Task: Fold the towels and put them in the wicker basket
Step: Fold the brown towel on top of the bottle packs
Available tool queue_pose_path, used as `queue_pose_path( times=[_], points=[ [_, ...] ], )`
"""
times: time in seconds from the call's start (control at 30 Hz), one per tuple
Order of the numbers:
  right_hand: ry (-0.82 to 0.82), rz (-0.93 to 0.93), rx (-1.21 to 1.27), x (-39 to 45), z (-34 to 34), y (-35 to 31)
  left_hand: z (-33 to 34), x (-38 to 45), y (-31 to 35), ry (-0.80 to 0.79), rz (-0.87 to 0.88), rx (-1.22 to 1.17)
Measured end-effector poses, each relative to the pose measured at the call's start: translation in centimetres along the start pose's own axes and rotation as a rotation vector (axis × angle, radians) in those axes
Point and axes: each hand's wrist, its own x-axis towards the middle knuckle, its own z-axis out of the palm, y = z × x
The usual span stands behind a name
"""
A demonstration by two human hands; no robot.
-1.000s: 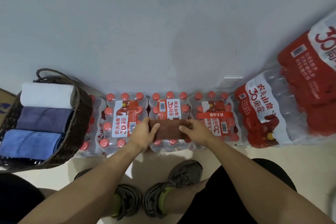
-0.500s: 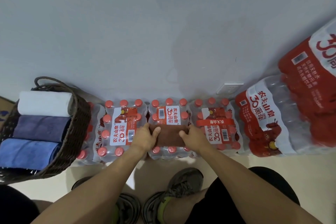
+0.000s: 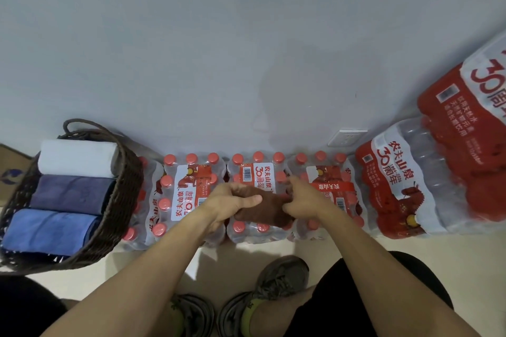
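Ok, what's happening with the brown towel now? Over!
Left hand and right hand both grip the brown towel, folded small, atop the water bottle packs. Wicker basket holds three towels. Path clear.

Beyond my fingers a plain grey-white wall [image 3: 246, 35] fills the whole upper view, evenly lit, with a faint darker smudge just above them. A white wall socket [image 3: 347, 137] sits low on it, up and to the right of my fingers. Along the wall's foot, under and to both sides of my fingers, shrink-wrapped packs of red-capped water bottles [image 3: 189, 194] stand in a row. Further right, bigger red-labelled bottle packs [image 3: 438, 172] are stacked. Nearer to me than my fingers lies the pale cream floor [image 3: 451, 249]. Far left, a cardboard box [image 3: 12, 169] edges in.
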Motion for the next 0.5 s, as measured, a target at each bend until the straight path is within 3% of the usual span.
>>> queue_pose_path(
  times=[0.17, 0.27, 0.37, 0.5],
  points=[
    [-0.137, -0.462, 0.176, -3.6, 0.8, -5.3, -2.6, -4.4, 2.4, -0.056, 0.333, 0.292],
    [-0.026, -0.594, 0.186, -4.6, 2.8, -8.6, -5.5, -7.4, 3.5, -0.047, 0.497, 0.428],
    [-0.04, -0.591, 0.239, -4.6, 4.4, -11.2, -8.9, -9.8, 3.5, 0.001, 0.589, 0.448],
    [-0.413, -0.418, 0.393, -3.8, 5.8, -14.6, -14.0, -11.7, 3.1, 0.087, 0.658, 0.584]
  ],
)
